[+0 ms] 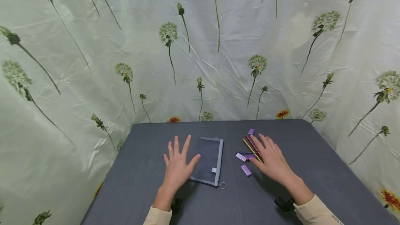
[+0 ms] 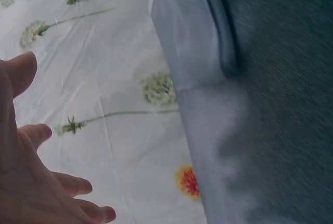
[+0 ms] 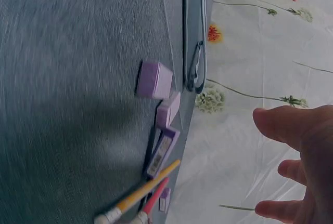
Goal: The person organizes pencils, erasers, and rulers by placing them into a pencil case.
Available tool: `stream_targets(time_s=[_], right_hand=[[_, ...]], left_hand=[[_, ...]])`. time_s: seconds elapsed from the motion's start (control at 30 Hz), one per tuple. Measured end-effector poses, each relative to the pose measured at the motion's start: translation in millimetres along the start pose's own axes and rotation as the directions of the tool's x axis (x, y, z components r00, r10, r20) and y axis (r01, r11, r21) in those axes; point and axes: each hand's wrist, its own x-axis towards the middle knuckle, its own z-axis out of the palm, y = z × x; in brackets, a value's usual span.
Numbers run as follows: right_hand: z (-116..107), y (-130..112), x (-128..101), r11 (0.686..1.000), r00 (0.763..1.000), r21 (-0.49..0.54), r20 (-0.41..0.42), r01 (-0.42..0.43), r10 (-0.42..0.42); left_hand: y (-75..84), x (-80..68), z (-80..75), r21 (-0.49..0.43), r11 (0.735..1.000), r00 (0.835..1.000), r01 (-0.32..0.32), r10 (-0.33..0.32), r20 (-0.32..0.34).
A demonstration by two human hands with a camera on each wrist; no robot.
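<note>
A dark mesh pencil pouch [image 1: 208,161] with a grey zip edge and a small ring pull lies flat on the grey table [image 1: 143,180]. My left hand [image 1: 178,164] hovers open with spread fingers just left of it, thumb near its edge. My right hand [image 1: 271,157] is open, fingers straight, over a yellow pencil [image 1: 251,149] and a red pencil [image 1: 253,146]. Small purple erasers [image 1: 246,170] lie beside them. The right wrist view shows the erasers [image 3: 154,80], a purple flat piece [image 3: 162,151], the pencils [image 3: 140,195] and the pouch's zip pull [image 3: 194,68].
A pale cloth printed with dandelions [image 1: 200,44] hangs behind and round both sides of the table. One more purple eraser [image 1: 251,131] sits toward the far edge. Dark wrist straps [image 1: 284,204] show at both sleeves.
</note>
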Motion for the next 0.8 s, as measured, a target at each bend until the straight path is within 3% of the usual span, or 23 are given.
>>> stream_targets(time_s=[0.33, 0.47, 0.8], right_hand=[[-5.0, 11.4, 10.4, 0.999, 0.999, 0.006, 0.031, -0.038, 0.038], [-2.8, 15.6, 13.6, 0.998, 0.997, 0.044, 0.054, -0.05, 0.047], [7.5, 22.6, 5.5, 0.992, 0.991, 0.114, 0.128, -0.061, 0.046]], left_hand=[[15.4, 20.7, 8.8, -0.039, 0.999, 0.998, 0.001, 0.001, 0.055], [21.3, 28.9, 19.9, -0.058, 0.998, 0.995, 0.024, -0.018, 0.097], [36.9, 31.5, 45.9, -0.109, 0.99, 0.974, 0.085, -0.06, 0.218]])
